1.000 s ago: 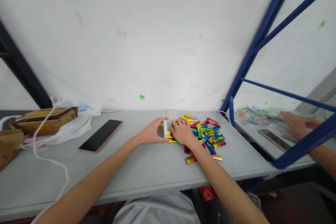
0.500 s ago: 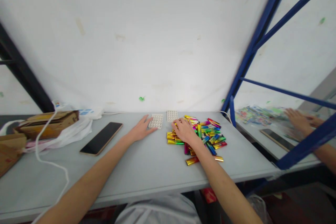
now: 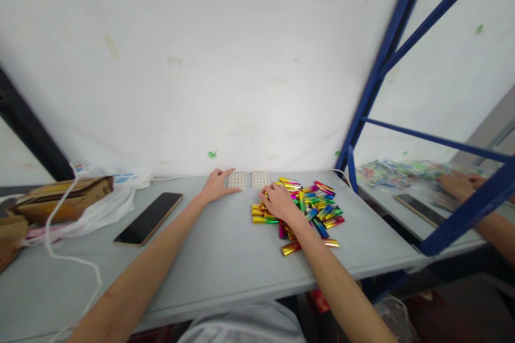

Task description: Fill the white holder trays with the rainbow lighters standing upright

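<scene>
My left hand (image 3: 217,184) has its thumb and forefinger at the near and far edges of a small white tray (image 3: 237,180), patterned with a grid of round bumps or cells. A second white tray (image 3: 260,179) of the same kind lies just to its right. My right hand (image 3: 277,201) rests palm down on the left side of a pile of shiny metallic pieces (image 3: 322,204), short and oblong, in gold, green, blue, red and pink. Its fingers are slightly bent and apart over the gold ones; whether the fingertips pinch any piece is hidden.
A phone (image 3: 148,218) lies left of my left arm. Farther left are an opened cardboard box (image 3: 66,198), white plastic and a white cable (image 3: 72,258). A blue metal frame (image 3: 370,86) stands at right; beyond it another person's hands (image 3: 458,185) are near small colourful packets (image 3: 390,171).
My left hand has closed in on the left tray, which now lies straighter, level with the other one. My right hand stays on the pile. The view has shifted slightly.
</scene>
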